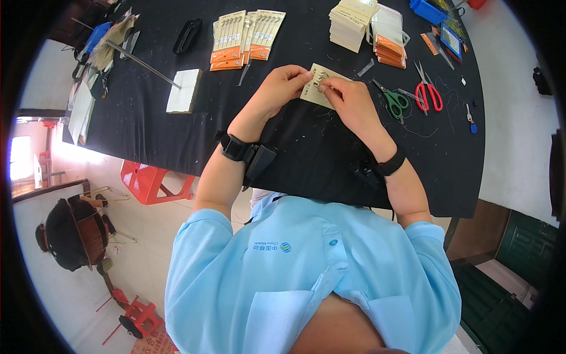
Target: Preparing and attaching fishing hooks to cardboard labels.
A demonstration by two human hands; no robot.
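Note:
A beige card with printed writing is held tilted above the black cloth. Several dark curved hooks, which look like fishing hooks, sit in a row on its face. My left hand grips the card's left edge between thumb and fingers. The thumb and forefinger of my right hand close at the hook row, apparently pinching one hook. The right hand covers the card's right part. To the left of the card lie finished-looking cards of hooks with orange lower ends, and a pair of thin metal tweezers.
Green-handled scissors and red-handled scissors lie right of my hands, among loose threads. Farther back are a stack of beige cards and orange-ended packets. A metal rod rises from a white block at left.

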